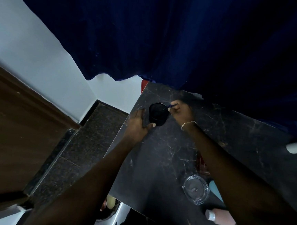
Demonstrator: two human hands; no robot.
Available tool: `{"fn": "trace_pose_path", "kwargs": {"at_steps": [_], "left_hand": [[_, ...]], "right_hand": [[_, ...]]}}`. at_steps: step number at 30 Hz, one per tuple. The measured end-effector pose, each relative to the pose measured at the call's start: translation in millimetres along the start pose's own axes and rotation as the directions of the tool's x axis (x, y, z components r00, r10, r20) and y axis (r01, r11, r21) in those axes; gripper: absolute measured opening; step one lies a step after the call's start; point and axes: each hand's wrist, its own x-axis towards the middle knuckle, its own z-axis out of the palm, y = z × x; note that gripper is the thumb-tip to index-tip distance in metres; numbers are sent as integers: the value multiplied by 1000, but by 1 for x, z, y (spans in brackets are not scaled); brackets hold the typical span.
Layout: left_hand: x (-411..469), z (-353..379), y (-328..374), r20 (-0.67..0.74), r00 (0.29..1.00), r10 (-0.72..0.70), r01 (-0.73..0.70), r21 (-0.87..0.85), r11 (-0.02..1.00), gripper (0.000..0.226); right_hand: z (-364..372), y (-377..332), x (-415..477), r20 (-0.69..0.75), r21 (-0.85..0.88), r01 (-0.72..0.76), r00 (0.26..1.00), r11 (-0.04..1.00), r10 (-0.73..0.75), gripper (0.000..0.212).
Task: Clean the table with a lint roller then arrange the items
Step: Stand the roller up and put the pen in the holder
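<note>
At the far corner of the dark table (158,158), the left hand (138,123) wraps round a black cup (157,113). The right hand (181,111) pinches a blue pen (170,106), its tip in the cup.

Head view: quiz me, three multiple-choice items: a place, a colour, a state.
1. Where is the black cup? A) by the table's far corner B) on the floor C) at the table's near edge
2. The lying pink bottle's cap is: A) red B) white C) black
3. The right hand: A) lies flat B) pinches a blue pen at the cup C) hangs idle
Answers: 1 A, it stands beside the far edge; 2 B, the cap shows white; 3 B, it holds the pen at the cup's rim.
</note>
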Motion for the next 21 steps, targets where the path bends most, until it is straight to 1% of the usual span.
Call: {"fn": "trace_pose_path", "kwargs": {"at_steps": [3, 4, 5, 6, 7, 8, 9, 10, 11, 12, 13, 14, 15, 18, 21], "left_hand": [[14, 2, -6, 38, 999, -14, 15, -33, 999, 95], [17, 2, -7, 43, 999, -6, 8, -42, 999, 97], [20, 2, -8, 52, 999, 3, 0, -56, 998, 99], [25, 5, -13, 70, 998, 9, -5, -66, 998, 100], [30, 8, -18, 92, 996, 9, -3, -67, 998, 99], [36, 13, -26, 109, 994, 20, -11, -75, 997, 100], [45, 22, -36, 117, 992, 40, -30, -85, 996, 101], [52, 26, -41, 131, 990, 45, -33, -96, 995, 101], [56, 28, -39, 133, 990, 50, -39, -84, 996, 101], [58, 28, -38, 146, 988, 44, -36, -58, 998, 99], [59, 26, -33, 154, 987, 55, -49, -44, 998, 97], [59, 22, -25, 165, 984, 66, -59, -46, 997, 95], [63, 22, -21, 179, 980, 82, -74, -51, 996, 93], [82, 20, -10, 200, 976, 89, -76, -71, 995, 87], [111, 14, -3, 181, 977, 111, -94, -102, 990, 79]], "right_hand": [[11, 21, 5, -42, 32, -45, 998, 998, 47, 22], [12, 24, 3, -37, 33, -77, 996, 996, 78, 24], [15, 33, 3, -13, -3, -88, 996, 996, 87, 26], [16, 37, 2, 26, -82, -61, 998, 995, 63, 23], [19, 40, 1, 49, -103, -5, 999, 995, 10, 18], [23, 40, 0, 3, 59, -7, 1000, 998, 7, 26], [26, 38, -1, 13, 323, -111, 994, 940, 113, 32], [34, 36, -1, 96, 377, -172, 985, 910, 147, 29], [42, 34, -4, 133, 229, -143, 985, 963, 114, 20], [42, 30, -4, 160, -5, -78, 984, 997, 77, 20], [40, 25, -9, 236, -200, -14, 970, 980, 62, 29], [42, 19, -11, 270, -268, -60, 953, 962, 135, 36], [44, 18, -12, 253, -216, -119, 952, 969, 173, 41], [41, 6, 4, 182, -134, -196, 959, 971, 219, 53], [35, -9, 28, 141, -114, -190, 969, 975, 205, 59]]}}
